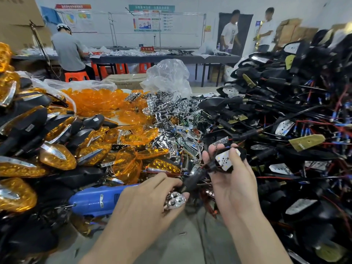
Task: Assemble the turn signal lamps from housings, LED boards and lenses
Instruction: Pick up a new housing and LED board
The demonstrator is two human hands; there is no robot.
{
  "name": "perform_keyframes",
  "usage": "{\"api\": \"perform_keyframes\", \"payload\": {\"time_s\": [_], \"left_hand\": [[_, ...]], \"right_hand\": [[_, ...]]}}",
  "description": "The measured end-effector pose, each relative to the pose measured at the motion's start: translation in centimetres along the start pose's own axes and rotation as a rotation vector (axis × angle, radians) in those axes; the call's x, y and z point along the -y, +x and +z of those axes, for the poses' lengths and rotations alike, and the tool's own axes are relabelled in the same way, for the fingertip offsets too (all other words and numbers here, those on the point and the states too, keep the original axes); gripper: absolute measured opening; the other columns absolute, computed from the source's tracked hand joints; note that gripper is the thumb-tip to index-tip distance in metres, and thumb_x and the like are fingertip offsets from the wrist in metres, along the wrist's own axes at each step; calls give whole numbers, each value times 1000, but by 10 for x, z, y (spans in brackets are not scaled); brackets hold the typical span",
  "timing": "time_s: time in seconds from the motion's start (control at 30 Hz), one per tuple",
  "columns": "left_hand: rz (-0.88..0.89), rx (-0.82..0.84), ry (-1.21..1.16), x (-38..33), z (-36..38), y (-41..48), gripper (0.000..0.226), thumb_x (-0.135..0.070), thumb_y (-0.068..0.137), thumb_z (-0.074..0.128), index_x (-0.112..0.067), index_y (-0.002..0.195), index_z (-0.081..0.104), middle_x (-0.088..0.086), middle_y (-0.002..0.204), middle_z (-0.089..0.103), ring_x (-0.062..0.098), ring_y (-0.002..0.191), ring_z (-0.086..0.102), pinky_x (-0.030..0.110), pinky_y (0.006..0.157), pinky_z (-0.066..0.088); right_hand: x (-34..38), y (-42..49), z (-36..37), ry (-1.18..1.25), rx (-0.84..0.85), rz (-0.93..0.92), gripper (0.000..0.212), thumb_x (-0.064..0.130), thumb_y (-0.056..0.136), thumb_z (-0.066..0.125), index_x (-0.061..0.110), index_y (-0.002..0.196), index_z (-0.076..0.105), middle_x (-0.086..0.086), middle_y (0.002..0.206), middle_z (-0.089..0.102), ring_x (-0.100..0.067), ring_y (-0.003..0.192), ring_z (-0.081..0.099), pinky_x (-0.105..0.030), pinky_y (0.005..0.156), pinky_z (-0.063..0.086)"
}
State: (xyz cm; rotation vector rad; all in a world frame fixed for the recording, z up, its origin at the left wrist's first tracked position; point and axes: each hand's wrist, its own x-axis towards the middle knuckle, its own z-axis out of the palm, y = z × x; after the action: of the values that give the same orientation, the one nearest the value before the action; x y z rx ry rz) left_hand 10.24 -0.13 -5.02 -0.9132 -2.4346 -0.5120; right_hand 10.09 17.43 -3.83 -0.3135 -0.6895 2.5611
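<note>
Your largest stock, the heap of wired housings (285, 111), banks up on your right, its slope just beside your right hand (234, 187). Finished lamps (38, 130) stack on the left, with amber lenses (99, 101) and chrome reflectors (171, 115) behind, presumably sorted by reach. The blue screwdriver (95, 201) lies near your left hand (148, 202).

Your right fingers curl round one housing (242, 151), its LED board (225, 159) facing up, which I judge is for seating. Your left fingers grip a reflector (175, 201) and touch the housing's stem.

Only the bare bench (190, 235) strip between your forearms gives working room. Trailing wires (211, 208) crowd its right edge.
</note>
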Motion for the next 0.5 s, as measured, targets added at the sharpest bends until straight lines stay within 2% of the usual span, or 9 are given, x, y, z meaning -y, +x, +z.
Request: {"api": "perform_keyframes", "payload": {"time_s": [0.17, 0.3, 0.4, 0.5], "left_hand": [[-38, -26, -6, -2, 4, 1, 31, -58, 90, 45, -34, 87, 64, -19, 76, 57, -1, 64, 55, 18, 42, 37], [-127, -57, -86, -4, 4, 0, 19, -53, 85, 54, -36, 91, 58, -24, 78, 59, -6, 70, 56, 11, 52, 38], [-170, -45, -123, -6, 3, -1, 25, -50, 78, 62, -41, 95, 47, -25, 75, 59, -8, 67, 55, 9, 49, 36], [-181, -32, -151, -6, 2, -1, 24, -55, 81, 58, -46, 96, 42, -29, 74, 55, -14, 68, 52, 8, 47, 33]], "right_hand": [[-8, -1, 0, -62, 18, 1, 11, 13, 108, 48, 13, 103, 58, -8, 89, 66, -23, 79, 72, -36, 67, 61], [-12, -2, 1, -88, 16, -18, 14, 14, 108, 48, 14, 99, 59, -7, 87, 67, -23, 79, 71, -35, 66, 61], [-13, -4, 2, -98, 22, -34, 13, 14, 108, 46, 13, 103, 58, -4, 82, 69, -21, 76, 72, -34, 64, 60], [-14, -4, 2, -92, 10, -39, 12, 15, 109, 46, 10, 110, 56, -5, 82, 69, -22, 76, 73, -34, 64, 61]]}}
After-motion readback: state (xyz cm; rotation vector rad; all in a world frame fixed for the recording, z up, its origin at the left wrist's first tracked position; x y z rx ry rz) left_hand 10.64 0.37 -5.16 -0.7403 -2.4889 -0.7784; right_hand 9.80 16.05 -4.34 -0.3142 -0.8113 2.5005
